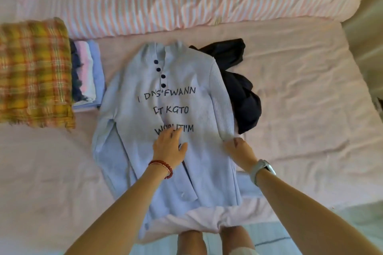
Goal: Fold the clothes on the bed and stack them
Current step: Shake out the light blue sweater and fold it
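light blue top (165, 99) printed "I DNS'FWANN", "KGTO", lower lines partly hidden

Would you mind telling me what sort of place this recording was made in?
Most likely a home bedroom: a bed with a wrinkled pink sheet, a striped quilt with strawberry pictures, and a stack of folded clothes beside the light blue shirt.

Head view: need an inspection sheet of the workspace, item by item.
Surface: bed with a wrinkled pink sheet.
Job's things: light blue shirt spread flat, front up, hem hanging over the bed edge; folded stack to its left; dark garment unfolded, partly under the shirt's right side.
Clutter: plaid cloth beside the stack; striped quilt at the far side.
Grippers: left hand flat on the shirt front; right hand pinches the shirt's right edge.
Cables: nothing seen.
Surroundings: pale floor by the bed.
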Action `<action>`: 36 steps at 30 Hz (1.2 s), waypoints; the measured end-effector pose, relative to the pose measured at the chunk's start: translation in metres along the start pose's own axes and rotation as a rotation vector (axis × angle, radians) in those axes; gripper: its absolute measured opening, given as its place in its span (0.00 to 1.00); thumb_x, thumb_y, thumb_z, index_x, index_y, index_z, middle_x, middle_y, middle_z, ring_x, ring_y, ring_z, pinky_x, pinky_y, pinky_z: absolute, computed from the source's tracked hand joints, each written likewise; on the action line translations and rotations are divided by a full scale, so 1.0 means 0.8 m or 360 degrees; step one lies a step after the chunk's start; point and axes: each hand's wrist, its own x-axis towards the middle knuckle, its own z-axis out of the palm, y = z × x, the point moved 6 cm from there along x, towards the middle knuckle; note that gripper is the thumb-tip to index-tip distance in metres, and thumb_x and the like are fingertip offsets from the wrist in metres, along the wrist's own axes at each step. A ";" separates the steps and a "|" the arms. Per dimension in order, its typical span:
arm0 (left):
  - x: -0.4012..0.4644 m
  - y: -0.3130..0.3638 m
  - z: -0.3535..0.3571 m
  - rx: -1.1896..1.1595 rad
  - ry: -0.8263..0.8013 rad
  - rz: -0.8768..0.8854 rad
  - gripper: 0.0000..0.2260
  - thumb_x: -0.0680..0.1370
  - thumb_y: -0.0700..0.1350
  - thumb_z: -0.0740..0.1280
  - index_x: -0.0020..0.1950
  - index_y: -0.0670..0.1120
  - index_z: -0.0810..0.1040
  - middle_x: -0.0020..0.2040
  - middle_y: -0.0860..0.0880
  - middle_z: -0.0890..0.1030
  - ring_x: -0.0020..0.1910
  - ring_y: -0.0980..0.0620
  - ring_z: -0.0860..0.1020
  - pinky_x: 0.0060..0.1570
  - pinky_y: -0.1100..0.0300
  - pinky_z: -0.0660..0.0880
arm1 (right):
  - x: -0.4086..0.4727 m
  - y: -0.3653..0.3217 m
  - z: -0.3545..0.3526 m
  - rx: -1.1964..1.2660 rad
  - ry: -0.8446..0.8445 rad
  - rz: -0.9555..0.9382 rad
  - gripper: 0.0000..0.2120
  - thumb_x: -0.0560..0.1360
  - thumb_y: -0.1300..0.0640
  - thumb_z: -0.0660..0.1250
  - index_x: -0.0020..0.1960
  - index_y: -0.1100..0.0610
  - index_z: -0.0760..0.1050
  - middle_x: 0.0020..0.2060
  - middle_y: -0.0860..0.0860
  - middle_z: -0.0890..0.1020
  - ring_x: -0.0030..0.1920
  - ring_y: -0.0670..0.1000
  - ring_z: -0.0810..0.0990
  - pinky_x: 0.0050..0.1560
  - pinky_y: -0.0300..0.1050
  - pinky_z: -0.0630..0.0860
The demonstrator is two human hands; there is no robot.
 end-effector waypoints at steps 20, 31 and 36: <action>0.161 0.246 -0.070 -0.0079 0.0567 0.0431 0.22 0.79 0.44 0.62 0.72 0.44 0.64 0.73 0.40 0.63 0.72 0.39 0.60 0.68 0.43 0.59 | 0.036 -0.114 -0.380 -0.0715 0.1185 -0.1467 0.08 0.74 0.58 0.64 0.42 0.60 0.82 0.38 0.58 0.79 0.36 0.60 0.79 0.32 0.48 0.75; 0.289 0.215 -0.042 0.0797 -0.0173 0.0280 0.28 0.76 0.52 0.61 0.74 0.55 0.57 0.73 0.51 0.60 0.74 0.47 0.47 0.68 0.37 0.40 | 0.169 0.097 -0.266 0.0849 0.0651 0.0402 0.14 0.77 0.56 0.59 0.56 0.65 0.74 0.49 0.61 0.78 0.48 0.60 0.77 0.49 0.51 0.75; 0.299 0.240 -0.071 0.0819 0.0192 0.0539 0.10 0.77 0.50 0.63 0.53 0.51 0.82 0.53 0.46 0.78 0.59 0.44 0.69 0.67 0.45 0.53 | 0.197 0.070 -0.273 0.2178 0.0527 0.0391 0.11 0.78 0.64 0.58 0.38 0.60 0.72 0.31 0.53 0.75 0.31 0.48 0.76 0.33 0.39 0.77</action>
